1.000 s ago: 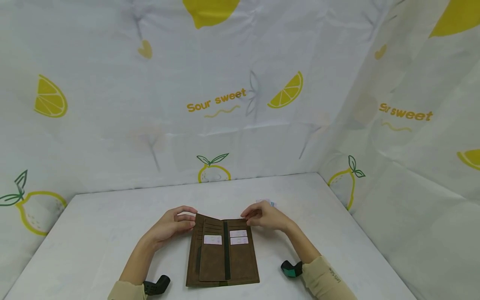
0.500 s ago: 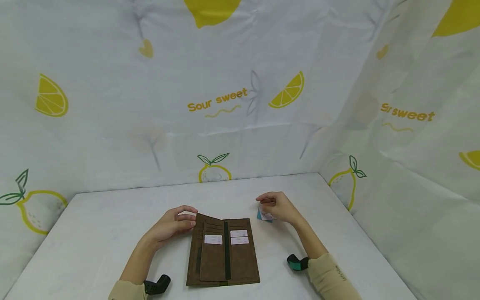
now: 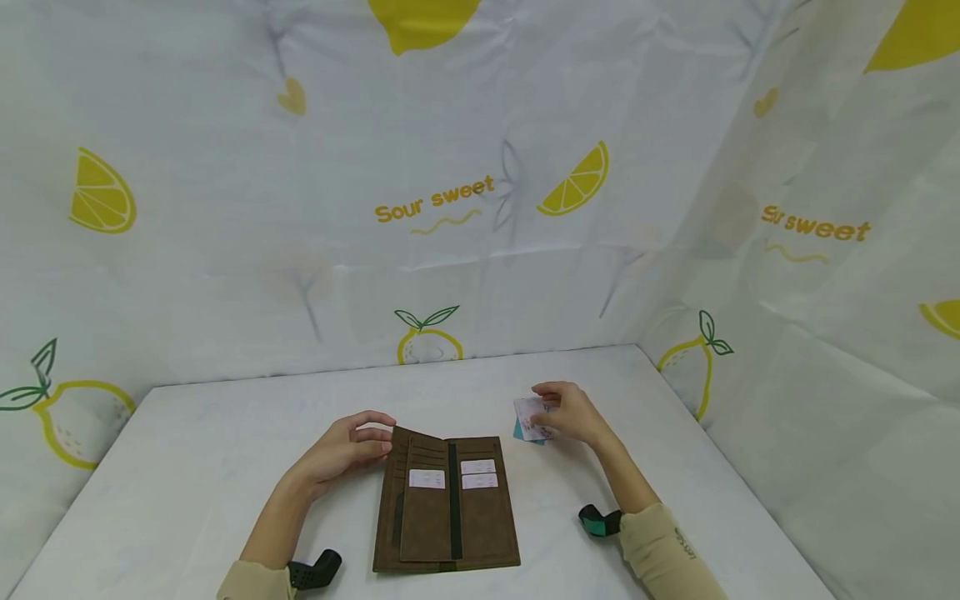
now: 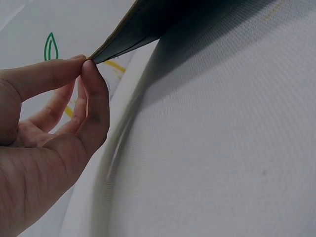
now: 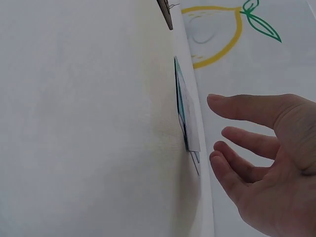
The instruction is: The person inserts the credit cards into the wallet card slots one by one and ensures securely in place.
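Note:
A brown bifold wallet (image 3: 424, 529) lies unfolded on the white table, with white cards showing in slots on both halves. My left hand (image 3: 336, 457) pinches its top left corner between thumb and fingertip, and in the left wrist view that corner (image 4: 116, 44) is raised off the table. To the right of the wallet lies a small stack of cards (image 3: 528, 412), a pale printed one over a blue one. My right hand (image 3: 576, 415) is over the stack's right side. In the right wrist view its fingers are loosely bent and apart from the cards (image 5: 183, 106), holding nothing.
A white table (image 3: 255, 433) carries the wallet and cards. Behind it hangs a white curtain (image 3: 337, 167) with lemon prints, and another curtain side (image 3: 825, 350) runs along the right. Black wrist devices (image 3: 317, 571) sit at both cuffs.
My right hand has left the wallet's top right corner and moved right to the card stack, uncovering more of it in the last half second. My left hand has stayed at its corner.

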